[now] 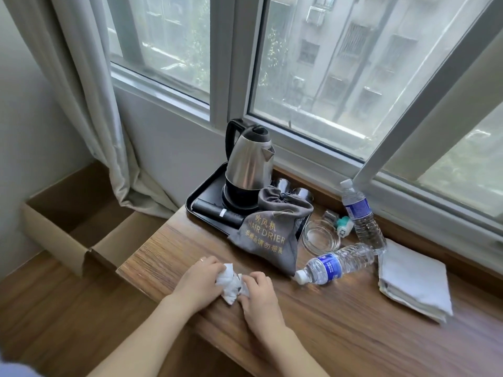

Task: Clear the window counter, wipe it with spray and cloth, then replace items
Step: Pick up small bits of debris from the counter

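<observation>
On the wooden window counter, my left hand and my right hand both grip a crumpled white tissue near the front edge. Behind them a black tray holds a steel kettle, a black cylinder and part of a grey hair drier bag. One water bottle lies on its side; another bottle leans against the window sill. A folded white cloth lies at the right.
A glass ashtray, two metal cups and a small teal item sit behind the bottles. An open cardboard box stands on the floor left of the counter. A curtain hangs at the left.
</observation>
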A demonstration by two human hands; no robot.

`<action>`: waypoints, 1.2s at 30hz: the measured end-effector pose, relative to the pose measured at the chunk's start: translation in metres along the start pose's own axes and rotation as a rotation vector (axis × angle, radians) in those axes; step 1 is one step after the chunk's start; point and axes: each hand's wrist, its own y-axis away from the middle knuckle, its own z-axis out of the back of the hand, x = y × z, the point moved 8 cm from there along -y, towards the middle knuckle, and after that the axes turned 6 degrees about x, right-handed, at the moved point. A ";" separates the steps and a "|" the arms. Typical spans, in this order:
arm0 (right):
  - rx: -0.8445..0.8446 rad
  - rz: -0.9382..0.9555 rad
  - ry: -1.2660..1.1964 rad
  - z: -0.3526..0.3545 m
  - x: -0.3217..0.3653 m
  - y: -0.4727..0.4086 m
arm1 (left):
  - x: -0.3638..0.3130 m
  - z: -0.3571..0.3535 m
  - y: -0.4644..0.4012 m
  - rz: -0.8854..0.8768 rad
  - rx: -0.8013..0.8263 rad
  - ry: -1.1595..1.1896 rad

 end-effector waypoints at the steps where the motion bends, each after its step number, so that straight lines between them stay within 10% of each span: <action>1: 0.011 0.004 -0.038 -0.003 0.000 -0.002 | -0.002 -0.003 -0.002 -0.007 0.012 0.024; 15: 0.249 0.179 0.025 -0.012 0.023 -0.021 | 0.003 0.005 -0.005 0.045 0.028 0.380; 27: -0.108 0.342 0.212 -0.015 0.022 -0.025 | 0.035 0.034 0.004 0.191 -0.156 0.443; 36: -0.063 0.037 -0.143 0.000 -0.012 -0.030 | 0.011 0.037 0.004 0.108 -0.124 0.327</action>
